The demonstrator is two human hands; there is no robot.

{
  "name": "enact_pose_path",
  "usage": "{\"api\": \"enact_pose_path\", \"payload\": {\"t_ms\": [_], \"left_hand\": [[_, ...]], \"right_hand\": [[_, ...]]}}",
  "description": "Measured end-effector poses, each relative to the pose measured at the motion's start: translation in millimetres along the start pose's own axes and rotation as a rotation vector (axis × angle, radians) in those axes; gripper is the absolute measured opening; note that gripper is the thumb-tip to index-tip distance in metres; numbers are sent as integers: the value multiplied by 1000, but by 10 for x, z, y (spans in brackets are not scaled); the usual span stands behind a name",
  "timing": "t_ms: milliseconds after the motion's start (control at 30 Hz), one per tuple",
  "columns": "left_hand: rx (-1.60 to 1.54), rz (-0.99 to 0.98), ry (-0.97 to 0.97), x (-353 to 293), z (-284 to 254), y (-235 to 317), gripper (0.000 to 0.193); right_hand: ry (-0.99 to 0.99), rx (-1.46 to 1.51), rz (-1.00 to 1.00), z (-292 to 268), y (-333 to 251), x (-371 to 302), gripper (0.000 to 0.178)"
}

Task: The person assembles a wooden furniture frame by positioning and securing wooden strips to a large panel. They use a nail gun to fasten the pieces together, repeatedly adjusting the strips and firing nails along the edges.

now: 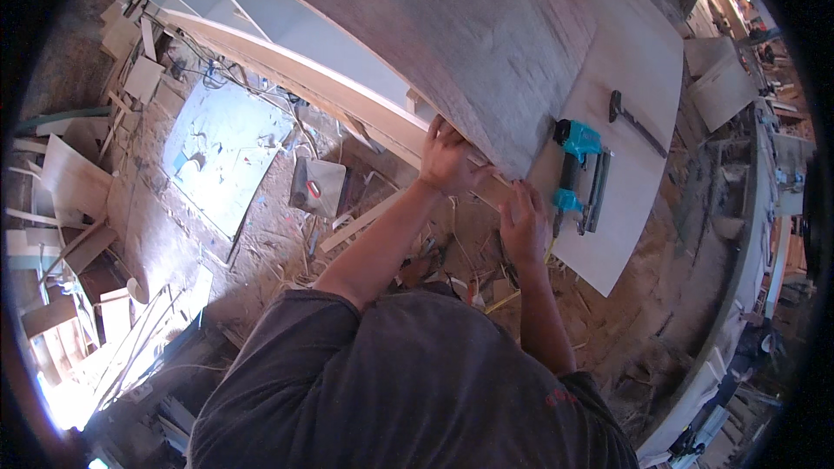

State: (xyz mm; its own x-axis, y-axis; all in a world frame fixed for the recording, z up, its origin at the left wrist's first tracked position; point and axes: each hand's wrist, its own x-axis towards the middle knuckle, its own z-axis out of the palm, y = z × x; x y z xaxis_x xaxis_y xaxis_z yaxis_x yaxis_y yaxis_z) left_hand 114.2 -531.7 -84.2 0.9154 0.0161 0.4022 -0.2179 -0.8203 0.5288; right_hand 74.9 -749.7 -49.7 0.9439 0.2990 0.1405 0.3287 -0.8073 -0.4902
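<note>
Both my hands meet at the near corner of a large wooden cabinet frame with pale inner panels [347, 61]. My left hand [446, 159] is closed, its fingers curled over the edge of the light wooden board [391, 132] along the frame's side, beneath the grey-brown top panel [486, 43]. Close by on the right, my right hand [525, 224] has bent fingers at the board's end; what they pinch is too small to make out. A bit of yellow tape shows beside that wrist. Right of this hand, a teal nail gun [582, 141] lies on a pale sheet.
A hammer [641, 130] rests on the pale plywood sheet [599, 265] beyond the nail gun. Wood scraps and cords litter the floor. At left lie a bright white board [226, 148] and a small panel [328, 181] with a red-handled tool. Offcuts [74, 174] pile farther left.
</note>
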Motion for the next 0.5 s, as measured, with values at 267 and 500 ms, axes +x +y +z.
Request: {"api": "enact_pose_path", "payload": {"t_ms": [267, 500], "left_hand": [[-33, 35, 57, -3, -28, 5, 57], [-175, -18, 97, -14, 54, -18, 57]], "right_hand": [[-8, -1, 1, -12, -11, -48, 47], [-40, -66, -74, -52, -65, -53, 51]]}}
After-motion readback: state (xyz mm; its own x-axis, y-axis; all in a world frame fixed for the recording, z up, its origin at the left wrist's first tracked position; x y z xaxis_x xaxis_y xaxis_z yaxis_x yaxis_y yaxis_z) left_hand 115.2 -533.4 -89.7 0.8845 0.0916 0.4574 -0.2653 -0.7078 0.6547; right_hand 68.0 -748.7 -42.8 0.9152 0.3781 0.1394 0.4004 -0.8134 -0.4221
